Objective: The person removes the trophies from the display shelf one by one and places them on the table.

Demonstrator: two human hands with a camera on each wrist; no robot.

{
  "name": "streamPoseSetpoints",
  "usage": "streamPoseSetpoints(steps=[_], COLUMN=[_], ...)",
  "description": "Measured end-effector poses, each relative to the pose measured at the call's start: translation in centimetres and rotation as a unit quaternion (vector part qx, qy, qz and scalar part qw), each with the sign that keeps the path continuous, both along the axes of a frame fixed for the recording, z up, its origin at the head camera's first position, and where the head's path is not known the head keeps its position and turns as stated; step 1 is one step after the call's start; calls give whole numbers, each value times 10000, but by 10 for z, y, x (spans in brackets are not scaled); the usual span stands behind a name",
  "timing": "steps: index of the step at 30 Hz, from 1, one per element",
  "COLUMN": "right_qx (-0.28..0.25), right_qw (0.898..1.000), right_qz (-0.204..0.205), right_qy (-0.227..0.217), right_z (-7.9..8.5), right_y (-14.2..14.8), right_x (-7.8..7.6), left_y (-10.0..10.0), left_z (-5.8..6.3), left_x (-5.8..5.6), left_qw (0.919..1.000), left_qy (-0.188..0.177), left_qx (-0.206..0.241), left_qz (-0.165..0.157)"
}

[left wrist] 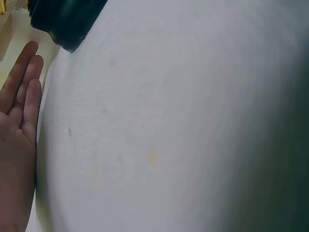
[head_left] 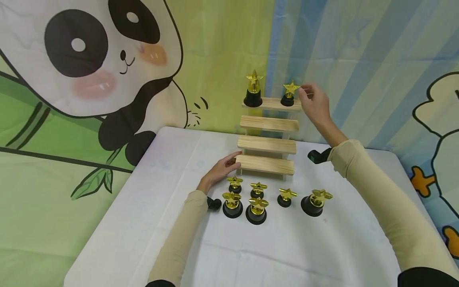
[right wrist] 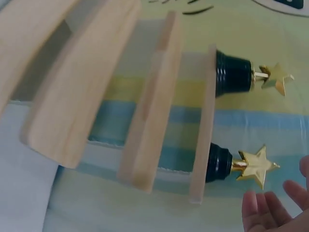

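Note:
On the top step of a wooden tiered stand (head_left: 265,164) stand two gold star trophies with black bases, a larger one (head_left: 254,91) at the left and a smaller one (head_left: 289,94) at the right. My right hand (head_left: 317,104) is just right of the smaller trophy; the right wrist view shows a gap between its loosely bent fingers (right wrist: 263,210) and the star. Beside the left end of the lowest step is my left hand (head_left: 223,169), its fingers extended and holding nothing. In the left wrist view, straight fingers (left wrist: 32,99) lie near a black trophy base (left wrist: 67,19).
Several more star trophies stand on the white table (head_left: 172,175) before the stand, among them a large one (head_left: 314,203) at the right and a small one (head_left: 286,197) beside it. A printed cloth (head_left: 222,48) with a panda hangs behind the table.

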State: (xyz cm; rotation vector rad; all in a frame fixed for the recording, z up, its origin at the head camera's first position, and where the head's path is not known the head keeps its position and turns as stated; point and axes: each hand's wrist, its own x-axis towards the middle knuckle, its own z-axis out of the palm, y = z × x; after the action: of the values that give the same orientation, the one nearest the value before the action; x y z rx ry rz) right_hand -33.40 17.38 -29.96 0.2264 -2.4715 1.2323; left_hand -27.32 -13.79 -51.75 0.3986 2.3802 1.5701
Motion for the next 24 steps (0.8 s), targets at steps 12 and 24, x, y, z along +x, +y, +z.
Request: streamPoseSetpoints(steps=[12, 24], right_qx=[302, 541], right_qw=[9993, 9962], right_qz=[-105, 79], right_qy=[-196, -675], right_z=[13, 16], right_y=[-5, -13], right_x=[-33, -42], left_y=[-1, -2], left_z=[-1, -5], left_x=[1, -2], left_qw=[9999, 9999], left_qy=[115, 111], left_qx=[-26, 19], left_qz=[33, -30])
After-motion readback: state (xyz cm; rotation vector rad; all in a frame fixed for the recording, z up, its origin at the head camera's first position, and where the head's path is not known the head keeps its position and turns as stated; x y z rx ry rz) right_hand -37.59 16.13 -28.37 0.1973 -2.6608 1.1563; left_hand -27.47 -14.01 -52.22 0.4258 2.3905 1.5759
